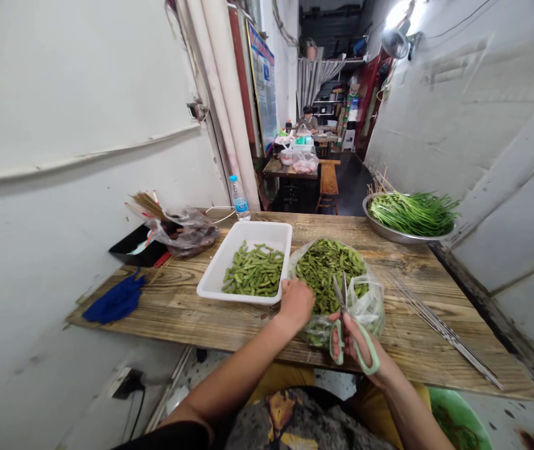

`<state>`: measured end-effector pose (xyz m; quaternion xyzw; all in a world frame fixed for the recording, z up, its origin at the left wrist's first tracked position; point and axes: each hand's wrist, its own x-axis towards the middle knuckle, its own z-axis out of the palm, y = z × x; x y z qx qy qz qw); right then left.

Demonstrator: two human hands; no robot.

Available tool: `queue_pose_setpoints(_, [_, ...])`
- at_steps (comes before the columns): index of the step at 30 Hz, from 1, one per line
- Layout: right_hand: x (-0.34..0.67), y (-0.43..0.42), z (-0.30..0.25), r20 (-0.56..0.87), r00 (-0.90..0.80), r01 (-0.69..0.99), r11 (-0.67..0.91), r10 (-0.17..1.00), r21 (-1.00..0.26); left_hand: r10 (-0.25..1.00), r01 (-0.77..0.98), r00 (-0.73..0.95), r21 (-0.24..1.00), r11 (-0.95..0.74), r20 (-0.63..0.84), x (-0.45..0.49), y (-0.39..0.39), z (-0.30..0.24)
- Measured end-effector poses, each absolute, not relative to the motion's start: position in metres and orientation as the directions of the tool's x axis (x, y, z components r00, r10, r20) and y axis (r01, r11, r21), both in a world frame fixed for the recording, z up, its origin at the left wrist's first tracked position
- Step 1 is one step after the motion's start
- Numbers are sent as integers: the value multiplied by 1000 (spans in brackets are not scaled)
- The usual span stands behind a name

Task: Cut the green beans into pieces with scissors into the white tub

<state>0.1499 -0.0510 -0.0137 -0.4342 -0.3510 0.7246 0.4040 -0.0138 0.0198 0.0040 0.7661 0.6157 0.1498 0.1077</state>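
My right hand is closed around the pale green handles of a pair of scissors, blades pointing away over a clear plastic bag of green pods. My left hand reaches into the near left side of that bag; its fingers curl down among the pods and what they grip is hidden. Just left of the bag stands a white rectangular tray with a layer of green pods in it. All of this lies on a wooden plank table.
A metal bowl of green chives sits at the back right, metal skewers lie on the right. A water bottle, a plastic bag and a blue cloth are on the left. A person sits far down the corridor. A green basin is below.
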Motion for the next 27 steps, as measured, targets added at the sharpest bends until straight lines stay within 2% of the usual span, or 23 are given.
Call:
queue_pose_setpoints(4, [154, -55, -15, -367, -274, -255, -435, 889, -863, 977, 946, 209, 246, -210, 28, 2, 21, -21])
queue_pose_setpoints(10, [151, -56, -17, -371, -251, -228, -427, 894, -875, 981, 931, 194, 313, -190, 17, -4, 21, -20])
queue_pose_setpoints(14, [147, -56, -13, -361, -233, -118, -395, 903, -911, 977, 849, 206, 486, -206, 55, -9, 21, -12])
queue_pose_setpoints(19, [147, -58, -8, -353, -249, 65, -348, 902, -935, 980, 619, 192, 767, -168, 60, -17, 25, -13])
queue_pose_setpoints(27, [147, -56, -13, -293, -298, 158, -256, 908, -954, 988, 409, 123, 902, -139, 97, -27, 33, -11])
